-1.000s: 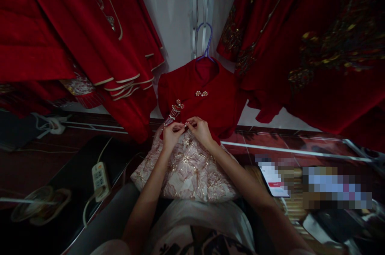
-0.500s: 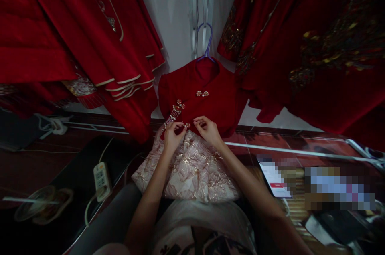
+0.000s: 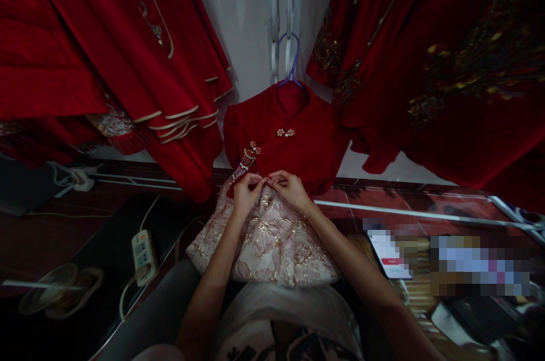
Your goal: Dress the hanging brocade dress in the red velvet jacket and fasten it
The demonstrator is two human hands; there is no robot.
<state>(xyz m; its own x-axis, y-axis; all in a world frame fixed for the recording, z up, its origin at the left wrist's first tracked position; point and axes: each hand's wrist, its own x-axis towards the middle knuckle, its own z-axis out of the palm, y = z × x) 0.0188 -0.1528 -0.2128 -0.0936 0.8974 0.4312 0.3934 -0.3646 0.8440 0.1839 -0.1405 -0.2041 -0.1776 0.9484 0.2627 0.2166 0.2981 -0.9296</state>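
Observation:
A red garment top (image 3: 264,111) hangs on a purple hanger (image 3: 293,68), its lower part meeting a pale pink skirt (image 3: 281,236) with gold pattern spread over my lap. My left hand (image 3: 246,195) pinches a small beaded flower ornament (image 3: 266,179) at the waist, where red meets pink. Fingertips of my right hand (image 3: 293,188) are pinched together at the same ornament, almost meeting the left ones; anything fine between them is too small to make out. Above sit a pair of beaded flowers (image 3: 285,133) and, to the left, a beaded tassel (image 3: 248,158).
Red garments with trim (image 3: 162,66) hang at the left, and embroidered red ones (image 3: 447,77) at the right. A power strip (image 3: 143,257) and a plastic container (image 3: 51,293) lie on the dark surface at left. A lit phone (image 3: 389,253) rests at right.
My right hand has moved left and slightly down, from apart to the ornament beside my left fingertips. The left hand stays nearly in place, still pinching.

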